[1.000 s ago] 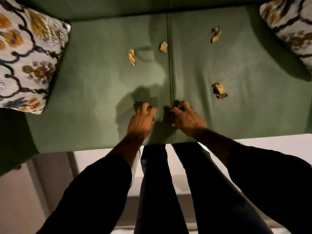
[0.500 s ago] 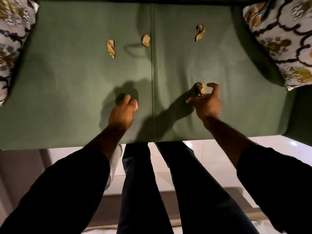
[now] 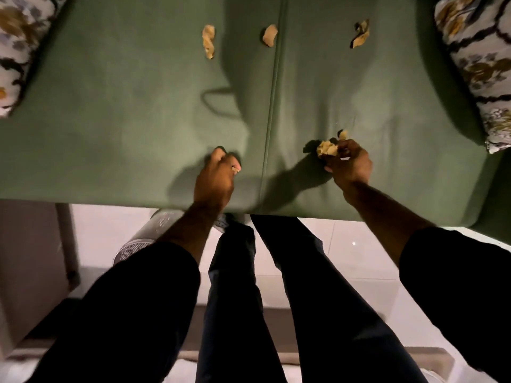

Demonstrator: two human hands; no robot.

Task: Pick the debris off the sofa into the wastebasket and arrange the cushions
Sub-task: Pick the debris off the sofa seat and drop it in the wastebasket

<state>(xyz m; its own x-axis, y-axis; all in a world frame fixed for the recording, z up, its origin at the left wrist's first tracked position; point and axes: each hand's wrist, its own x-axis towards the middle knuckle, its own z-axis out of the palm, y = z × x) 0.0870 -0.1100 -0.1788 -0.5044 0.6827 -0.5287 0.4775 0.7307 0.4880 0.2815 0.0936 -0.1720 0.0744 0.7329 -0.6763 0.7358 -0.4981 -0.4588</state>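
Head view, only one. Right hand (image 3: 349, 166), centre-right of frame, is pinched closed on a crumpled tan paper scrap (image 3: 327, 148), held at the fingertips just above the green fabric sofa seat (image 3: 124, 120). Left hand (image 3: 218, 175), centre, is curled into a fist low over the seat; something pale shows at the knuckles, but I can't tell if it's holding debris.

Three more tan crumpled scraps lie along the top of frame: twisted one (image 3: 208, 41) left of the seam, small one (image 3: 269, 35) at the seam, darker one (image 3: 360, 33) to the right. Patterned floral cushions at upper left (image 3: 19, 42) and upper right (image 3: 475, 59).

Handling: scraps look light, soft, crushable; a fingertip pinch anywhere works, no slip risk, might shed crumbs.

Pose: both forearms extended forward and down, dark sleeves pushed up, wrists bent down. Perforated metal cylindrical wastebasket (image 3: 143, 239) sits lower left under the left forearm, beside the sofa edge.
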